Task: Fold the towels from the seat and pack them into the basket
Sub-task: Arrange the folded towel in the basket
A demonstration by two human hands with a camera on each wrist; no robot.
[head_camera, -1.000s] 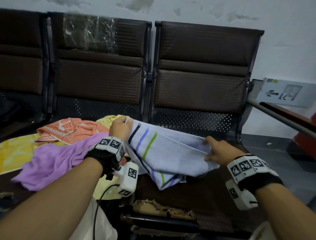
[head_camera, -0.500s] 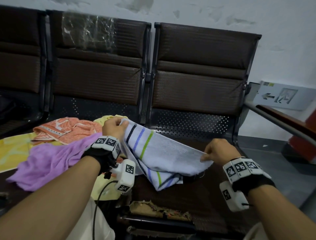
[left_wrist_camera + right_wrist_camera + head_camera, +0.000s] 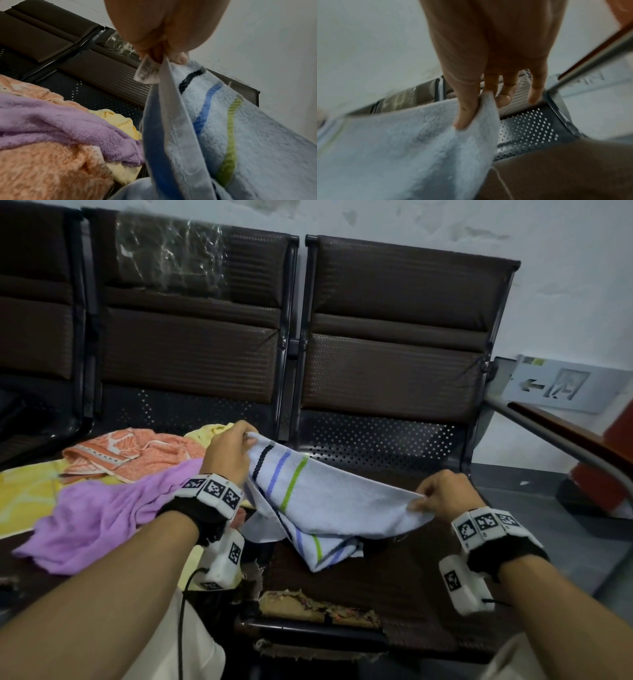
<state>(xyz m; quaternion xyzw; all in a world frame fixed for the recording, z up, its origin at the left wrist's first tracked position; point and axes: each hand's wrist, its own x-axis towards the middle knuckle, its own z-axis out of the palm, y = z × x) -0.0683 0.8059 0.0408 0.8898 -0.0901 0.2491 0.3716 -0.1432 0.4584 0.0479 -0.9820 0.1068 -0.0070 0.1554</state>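
A pale blue towel [image 3: 329, 501] with dark, blue and green stripes hangs stretched between my hands above the right seat [image 3: 342, 577]. My left hand [image 3: 229, 450] pinches its striped end, where a white label [image 3: 148, 71] shows. My right hand [image 3: 435, 494] pinches the plain end between thumb and forefinger, seen close on the blue towel [image 3: 402, 142]. The lower fold droops onto the seat. A purple towel [image 3: 99, 515], an orange patterned towel [image 3: 133, 450] and a yellow towel [image 3: 24, 491] lie heaped on the left seat. No basket is in view.
Dark brown bench backrests [image 3: 394, 337] stand behind the towels. A metal armrest rail [image 3: 555, 440] slopes along the right. The seat's front edge [image 3: 308, 607] is torn, with stuffing showing. A grey arrow sign [image 3: 561, 385] leans at the wall.
Both hands have lifted the blue towel off the seat and drawn it taut; the right hand moved nearer to me and to the right.
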